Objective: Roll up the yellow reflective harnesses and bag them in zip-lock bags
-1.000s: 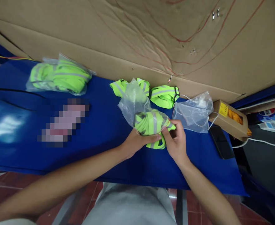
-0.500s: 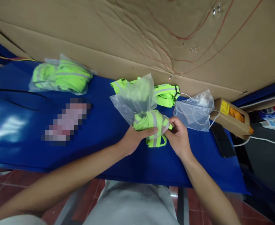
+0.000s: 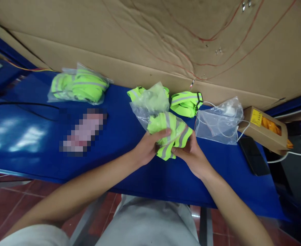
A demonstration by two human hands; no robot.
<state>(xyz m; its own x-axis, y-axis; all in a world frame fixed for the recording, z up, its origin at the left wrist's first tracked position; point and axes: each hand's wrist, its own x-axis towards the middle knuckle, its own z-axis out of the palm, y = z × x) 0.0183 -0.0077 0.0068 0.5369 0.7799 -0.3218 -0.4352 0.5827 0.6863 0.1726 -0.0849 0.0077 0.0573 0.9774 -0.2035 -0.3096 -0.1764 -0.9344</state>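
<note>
A bundle of neon-yellow reflective strap (image 3: 169, 124) with grey stripes sits partly inside a clear plastic bag (image 3: 142, 111), above the blue table. My left hand (image 3: 149, 145) is closed round the bundle through the bag, its thumb on top. My right hand (image 3: 192, 155) grips the part of the strap that sticks out at the bag's near right edge, thumb in front and the other fingers mostly hidden behind. Just beyond lies a folded loose reflective strap (image 3: 186, 102) with a black buckle. More yellow strap (image 3: 135, 93) shows behind the bag.
Bagged straps (image 3: 80, 85) lie at the back left, near black cables (image 3: 24, 103) and a pixelated item (image 3: 85, 132). On the right are a clear bag with a white cable (image 3: 217, 124), a black phone (image 3: 254, 156) and a cardboard box (image 3: 265, 130). A cardboard wall (image 3: 94, 44) stands behind.
My right hand has shifted its hold from the bag's edge to the strap, which now spreads wider out of the bag's mouth. The view has turned slightly.
</note>
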